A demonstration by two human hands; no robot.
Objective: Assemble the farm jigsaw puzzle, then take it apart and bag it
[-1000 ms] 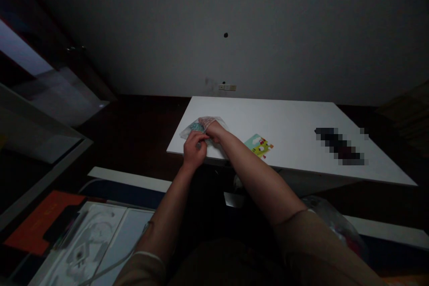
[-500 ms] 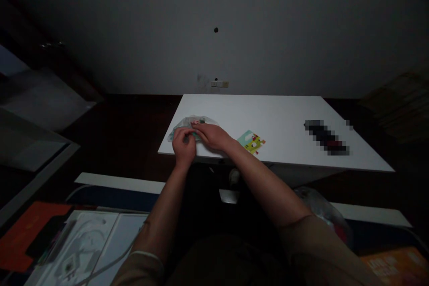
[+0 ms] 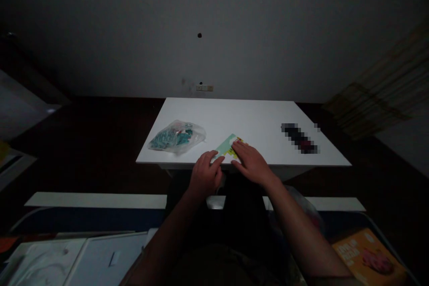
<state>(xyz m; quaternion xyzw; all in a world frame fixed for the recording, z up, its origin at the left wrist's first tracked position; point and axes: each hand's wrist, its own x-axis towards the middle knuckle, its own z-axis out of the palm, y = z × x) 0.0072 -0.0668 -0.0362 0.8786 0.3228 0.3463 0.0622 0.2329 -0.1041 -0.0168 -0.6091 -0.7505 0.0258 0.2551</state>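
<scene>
A small jigsaw picture in pale green and yellow lies at the table's near edge, partly covered by my fingers. My right hand rests flat over its right part with the fingers stretched out. At its lower left edge is my left hand, fingers bent and the thumb apart from them, touching the edge. To the left, a clear plastic bag holds several teal pieces; neither hand touches it.
The white table stands before a grey wall. Dark pixelated items lie on its right side. Beside me are an open white case on the left and an orange box on the right.
Both hands have left the plastic bag and moved right to the jigsaw picture. The bag now lies untouched. My view has shifted slightly to the right.
</scene>
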